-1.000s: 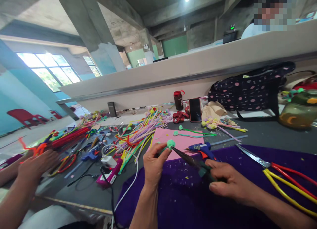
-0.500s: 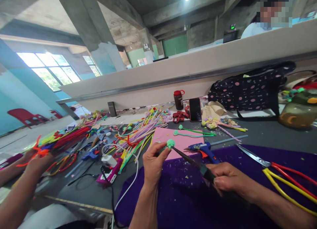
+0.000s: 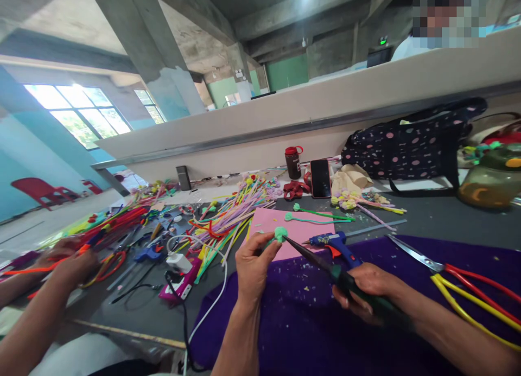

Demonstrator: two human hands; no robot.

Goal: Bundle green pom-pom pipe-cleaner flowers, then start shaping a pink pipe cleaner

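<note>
My left hand (image 3: 254, 262) is closed, thumb and fingers pinching a small mint-green fuzzy pipe-cleaner flower (image 3: 280, 234) above the pink sheet. In my right hand (image 3: 370, 289) are dark needle-nose pliers (image 3: 311, 255) with green handles, pointing up and to the left. Their tip meets the flower's right side; whether the jaws grip it I cannot tell. Behind my hands, two green-stemmed pipe-cleaner pieces (image 3: 317, 220) lie across the pink sheet (image 3: 264, 218). A blue glue gun (image 3: 336, 244) rests just beyond the pliers.
Scissors (image 3: 435, 266) with red and yellow handles lie at right on the purple cloth (image 3: 325, 332). Pipe-cleaner bundles (image 3: 240, 213), a power strip (image 3: 183, 284) and cables are at left. A co-worker's hands (image 3: 75, 262) handle orange pieces there. A phone (image 3: 321, 179) and bottle (image 3: 292, 163) stand behind.
The pliers have turned in my right hand, so more of their green handles shows. My left hand hardly moved. The co-worker's hands shifted with the orange pieces.
</note>
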